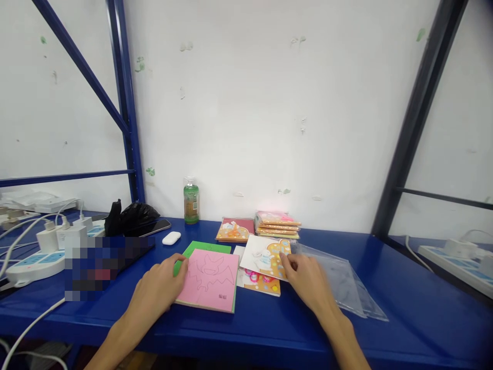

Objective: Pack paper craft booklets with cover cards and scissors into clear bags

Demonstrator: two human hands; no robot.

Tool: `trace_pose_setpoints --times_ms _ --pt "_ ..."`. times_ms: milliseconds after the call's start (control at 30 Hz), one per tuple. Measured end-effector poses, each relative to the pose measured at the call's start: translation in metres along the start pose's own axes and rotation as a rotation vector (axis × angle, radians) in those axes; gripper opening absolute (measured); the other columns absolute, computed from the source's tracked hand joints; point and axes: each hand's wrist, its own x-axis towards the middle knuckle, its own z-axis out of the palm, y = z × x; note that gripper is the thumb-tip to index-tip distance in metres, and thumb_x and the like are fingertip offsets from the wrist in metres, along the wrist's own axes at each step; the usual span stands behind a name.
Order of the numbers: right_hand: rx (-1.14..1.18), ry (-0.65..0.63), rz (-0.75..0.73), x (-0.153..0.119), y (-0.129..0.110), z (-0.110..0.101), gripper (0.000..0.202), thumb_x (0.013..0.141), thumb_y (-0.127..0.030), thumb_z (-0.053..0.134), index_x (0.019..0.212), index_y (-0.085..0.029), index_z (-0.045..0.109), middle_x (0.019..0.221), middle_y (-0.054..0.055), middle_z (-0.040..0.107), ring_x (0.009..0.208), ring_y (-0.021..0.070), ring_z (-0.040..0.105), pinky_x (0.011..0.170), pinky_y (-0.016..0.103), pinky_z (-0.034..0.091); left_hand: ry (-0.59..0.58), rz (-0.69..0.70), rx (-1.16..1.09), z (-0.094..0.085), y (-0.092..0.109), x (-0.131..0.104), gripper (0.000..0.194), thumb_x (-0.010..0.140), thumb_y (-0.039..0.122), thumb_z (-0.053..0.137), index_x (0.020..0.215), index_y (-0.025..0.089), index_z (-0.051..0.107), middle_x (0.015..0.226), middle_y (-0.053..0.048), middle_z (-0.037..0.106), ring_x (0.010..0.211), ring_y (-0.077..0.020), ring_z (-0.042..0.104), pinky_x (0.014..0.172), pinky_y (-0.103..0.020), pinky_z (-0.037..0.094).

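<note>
My left hand (pixel 162 280) grips the left edge of a stack of square paper sheets, thumb on top. The top sheet (pixel 211 281) is pink, with a line drawing of a bat-like creature and small printed characters. Behind it, a green sheet (pixel 215 248) shows partly from underneath. My right hand (pixel 306 280) pinches the right side of a white and orange printed card (pixel 265 257), raised at a tilt. Beneath this card lies a second orange-patterned card (pixel 265 284) with pink rings on it, partly covered. Clear plastic sleeves (pixel 346 282) lie beside and under my right hand.
At the back stand a pile of packaged card sets (pixel 277 225) and another orange and red set (pixel 235 229). A green-labelled bottle (pixel 191 201), a white earphone case (pixel 171 238), a black bag (pixel 138 217) and a power strip with chargers (pixel 36 267) occupy the left.
</note>
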Motion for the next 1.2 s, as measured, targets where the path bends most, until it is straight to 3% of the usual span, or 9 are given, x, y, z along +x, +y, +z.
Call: trace_pose_setpoints --times_ms 100,233,467,567,733,867,1000,1100,1200 --pt "0.008 0.001 -0.005 0.0 -0.001 -0.001 0.054 0.102 -0.044 0.038 0.058 -0.021 0.06 0.057 0.004 0.062 0.053 0.0168 0.051 0.053 0.03 0.021 -0.04 0.012 -0.167 -0.006 -0.002 0.002 0.058 0.094 0.054 0.03 0.112 0.017 0.07 0.067 -0.007 0.072 0.047 -0.0265 0.066 0.063 -0.036 0.046" --pt "0.014 0.003 -0.007 -0.001 -0.003 -0.003 0.055 0.102 -0.043 0.038 0.057 -0.021 0.058 0.057 0.004 0.062 0.053 0.0167 0.051 0.053 0.03 0.02 -0.031 0.047 -0.322 -0.003 -0.011 0.008 0.053 0.086 0.058 0.046 0.093 0.015 0.076 0.054 -0.002 0.063 0.046 -0.0237 0.061 0.048 -0.029 0.037" --pt "0.023 0.007 -0.013 0.0 -0.002 -0.002 0.055 0.102 -0.045 0.037 0.055 -0.021 0.055 0.057 0.004 0.061 0.052 0.0165 0.049 0.054 0.03 0.02 -0.191 0.064 -0.533 -0.002 -0.018 0.01 0.079 0.074 0.06 0.064 0.128 0.004 0.059 0.049 0.01 0.042 0.042 -0.0137 0.042 0.043 -0.024 0.027" --pt "0.029 0.013 -0.014 0.0 -0.001 -0.001 0.055 0.102 -0.045 0.037 0.056 -0.021 0.055 0.057 0.004 0.061 0.053 0.0167 0.049 0.054 0.031 0.02 -0.191 0.078 -0.645 -0.012 -0.007 0.001 0.08 0.071 0.061 0.067 0.129 0.006 0.057 0.048 0.011 0.041 0.044 -0.0122 0.038 0.044 -0.023 0.024" --pt "0.056 0.032 -0.018 -0.001 -0.001 -0.001 0.055 0.101 -0.047 0.038 0.055 -0.021 0.055 0.055 0.003 0.058 0.051 0.0167 0.047 0.054 0.031 0.019 -0.181 0.073 -0.947 -0.02 0.005 -0.011 0.07 0.072 0.056 0.074 0.127 0.016 0.059 0.061 0.005 0.058 0.048 -0.0097 0.038 0.046 -0.021 0.019" --pt "0.121 0.054 -0.016 -0.001 -0.002 -0.003 0.058 0.1 -0.052 0.037 0.054 -0.021 0.052 0.055 0.003 0.059 0.052 0.0161 0.049 0.054 0.031 0.022 -0.186 0.032 -1.175 -0.018 0.005 -0.01 0.063 0.075 0.048 0.077 0.127 0.015 0.06 0.056 0.009 0.045 0.047 -0.0066 0.028 0.043 -0.018 0.012" --pt "0.236 0.06 -0.018 -0.002 -0.012 -0.008 0.064 0.1 -0.06 0.034 0.052 -0.02 0.051 0.052 0.002 0.059 0.052 0.0153 0.052 0.053 0.03 0.026 -0.13 -0.006 -1.43 -0.019 0.01 -0.011 0.066 0.07 0.039 0.084 0.126 0.014 0.06 0.053 0.011 0.04 0.046 -0.0034 0.018 0.038 -0.014 0.01" --pt "0.506 -0.084 -0.008 -0.008 -0.029 -0.012 0.066 0.097 -0.066 0.035 0.062 -0.019 0.064 0.052 0.002 0.06 0.048 0.0142 0.053 0.054 0.027 0.034 -0.089 0.005 -1.565 -0.025 0.017 -0.019 0.062 0.067 0.034 0.086 0.122 0.015 0.064 0.052 0.012 0.035 0.045 -0.0022 0.015 0.036 -0.011 0.01" --pt "0.946 -0.445 0.025 -0.016 -0.051 -0.016 0.071 0.094 -0.074 0.03 0.1 -0.016 0.072 0.071 0.006 0.071 0.045 0.0127 0.057 0.046 0.024 0.037 -0.055 0.003 -1.6 -0.03 0.026 -0.032 0.062 0.065 0.034 0.087 0.121 0.017 0.065 0.06 0.01 0.044 0.045 -0.0005 0.013 0.033 -0.01 0.011"
